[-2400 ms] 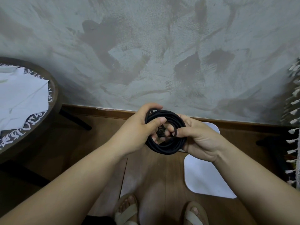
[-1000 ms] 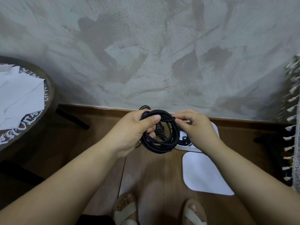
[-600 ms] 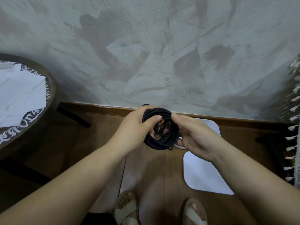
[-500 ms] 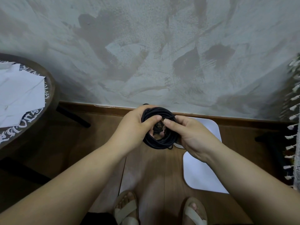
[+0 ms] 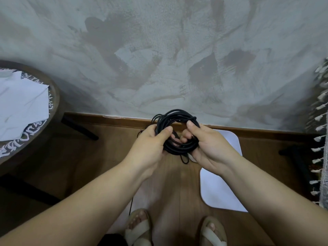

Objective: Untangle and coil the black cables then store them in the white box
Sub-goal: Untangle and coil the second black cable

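A coiled black cable [image 5: 177, 118] is held in front of me above the wooden floor, both hands on it. My left hand [image 5: 150, 142] grips the coil's left side, thumb over the strands. My right hand [image 5: 207, 146] grips the right side, fingers curled through the loop. A short loose cable end [image 5: 184, 159] dangles under the coil. The white box [image 5: 232, 141] sits on the floor against the wall, mostly hidden behind my right hand. Its white lid [image 5: 218, 190] lies flat on the floor in front of it.
A round wooden table [image 5: 53, 96] with white paper [image 5: 21, 107] on it stands at the left. A fringed cloth [image 5: 319, 139] hangs at the right edge. My two sandalled feet [image 5: 138, 228] stand below, near the grey plastered wall and brown skirting board [image 5: 106, 119].
My right hand went from touching the coil's centre to gripping its right side with curled fingers. The coil rose slightly and its loops spread a little wider.
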The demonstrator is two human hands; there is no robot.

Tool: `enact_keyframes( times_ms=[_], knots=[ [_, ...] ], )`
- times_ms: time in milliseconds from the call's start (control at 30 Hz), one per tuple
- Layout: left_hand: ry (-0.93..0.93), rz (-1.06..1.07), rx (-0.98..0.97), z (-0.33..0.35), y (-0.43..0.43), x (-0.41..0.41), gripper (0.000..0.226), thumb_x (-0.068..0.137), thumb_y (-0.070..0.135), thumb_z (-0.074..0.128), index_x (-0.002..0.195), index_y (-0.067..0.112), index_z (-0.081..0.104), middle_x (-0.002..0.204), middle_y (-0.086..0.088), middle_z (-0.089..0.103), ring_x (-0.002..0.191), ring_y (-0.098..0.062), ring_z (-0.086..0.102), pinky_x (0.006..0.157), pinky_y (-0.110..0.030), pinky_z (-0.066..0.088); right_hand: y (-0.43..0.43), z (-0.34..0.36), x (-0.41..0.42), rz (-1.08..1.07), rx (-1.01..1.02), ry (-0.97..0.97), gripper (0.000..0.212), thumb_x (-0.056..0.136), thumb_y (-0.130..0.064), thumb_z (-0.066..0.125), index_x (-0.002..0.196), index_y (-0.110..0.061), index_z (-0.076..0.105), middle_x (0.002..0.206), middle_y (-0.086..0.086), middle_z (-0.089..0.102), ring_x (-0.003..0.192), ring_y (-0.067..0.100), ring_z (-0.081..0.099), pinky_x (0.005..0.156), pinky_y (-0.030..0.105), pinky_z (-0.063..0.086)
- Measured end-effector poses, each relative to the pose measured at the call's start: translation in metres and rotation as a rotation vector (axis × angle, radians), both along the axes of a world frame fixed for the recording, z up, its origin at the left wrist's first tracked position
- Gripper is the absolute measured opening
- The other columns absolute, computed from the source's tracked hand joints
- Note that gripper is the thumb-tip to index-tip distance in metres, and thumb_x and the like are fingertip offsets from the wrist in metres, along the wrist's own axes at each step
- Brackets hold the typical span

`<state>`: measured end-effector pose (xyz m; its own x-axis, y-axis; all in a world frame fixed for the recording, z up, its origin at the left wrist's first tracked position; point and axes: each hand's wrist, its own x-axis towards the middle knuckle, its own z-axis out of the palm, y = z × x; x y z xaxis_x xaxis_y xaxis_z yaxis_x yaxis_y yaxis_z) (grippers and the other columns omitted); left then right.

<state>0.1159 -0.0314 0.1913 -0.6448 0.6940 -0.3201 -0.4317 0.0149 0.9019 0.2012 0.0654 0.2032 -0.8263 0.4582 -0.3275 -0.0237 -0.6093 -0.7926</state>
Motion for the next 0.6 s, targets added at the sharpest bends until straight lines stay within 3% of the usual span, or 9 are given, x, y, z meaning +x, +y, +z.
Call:
enact_keyframes(
  times_ms=[67,133,200,267,367,467,600],
  knots=[
    [0.159,0.014,-0.042,0.000,-0.001,-0.008,0.012,0.097,0.009,0.048,0.088,0.008,0.056,0.082,-0.015,0.059,0.072,-0.021,0.061,0.071,-0.030,0.051,-0.002,0.003,0.000,0.064,-0.004,0.023,0.017,0.098,-0.009,0.041,0.086,-0.005,0.053,0.057,0.000,0.039,0.058,0.012,0.048,0.068,0.023,0.056],
    [0.455,0.001,-0.188,0.003,-0.003,-0.015,0.011,0.096,0.013,0.050,0.099,0.007,0.060,0.087,-0.009,0.064,0.073,-0.012,0.061,0.070,-0.013,0.046,-0.004,0.005,0.000,0.133,0.005,0.032,0.010,0.094,-0.002,0.046,0.094,-0.005,0.055,0.057,0.000,0.047,0.060,0.011,0.056,0.069,0.021,0.056],
    [0.659,-0.041,-0.264,0.006,-0.004,-0.017,0.013,0.096,0.016,0.051,0.105,0.011,0.059,0.090,0.001,0.065,0.075,-0.001,0.058,0.064,-0.003,0.040,-0.002,0.004,0.002,0.185,0.038,0.008,0.016,0.089,0.006,0.048,0.093,-0.008,0.054,0.071,0.004,0.062,0.070,0.013,0.066,0.071,0.022,0.055],
    [0.733,-0.096,-0.271,0.007,-0.004,-0.018,0.013,0.097,0.017,0.050,0.108,0.016,0.057,0.091,0.008,0.063,0.080,0.005,0.056,0.065,-0.001,0.038,0.001,0.003,0.005,0.199,0.112,-0.036,0.025,0.086,0.012,0.046,0.085,-0.012,0.053,0.089,0.008,0.066,0.079,0.015,0.068,0.074,0.022,0.053],
    [0.673,-0.125,-0.226,0.008,-0.005,-0.015,0.007,0.096,0.014,0.051,0.100,0.016,0.057,0.080,0.008,0.064,0.076,0.000,0.060,0.075,-0.007,0.043,0.007,0.001,0.011,0.223,0.400,-0.117,0.038,0.085,0.012,0.046,0.075,-0.021,0.061,0.077,-0.005,0.067,0.074,0.007,0.064,0.065,0.015,0.048],
    [0.386,-0.116,-0.047,0.009,-0.005,-0.014,0.007,0.094,0.007,0.051,0.091,0.011,0.055,0.067,0.005,0.064,0.071,-0.013,0.064,0.083,-0.032,0.050,0.014,-0.005,0.015,0.207,0.490,-0.166,0.030,0.087,0.009,0.047,0.101,-0.015,0.059,0.081,-0.006,0.066,0.078,0.007,0.062,0.068,0.018,0.048],
    [0.353,-0.121,0.003,0.009,-0.004,-0.011,0.018,0.088,0.029,0.063,0.083,0.015,0.053,0.050,0.007,0.051,0.057,-0.012,0.052,0.071,-0.032,0.045,0.015,-0.008,0.015,0.236,0.517,-0.152,0.037,0.090,0.011,0.044,0.122,-0.007,0.049,0.095,0.004,0.064,0.084,0.005,0.066,0.070,0.016,0.052]
  ],
)
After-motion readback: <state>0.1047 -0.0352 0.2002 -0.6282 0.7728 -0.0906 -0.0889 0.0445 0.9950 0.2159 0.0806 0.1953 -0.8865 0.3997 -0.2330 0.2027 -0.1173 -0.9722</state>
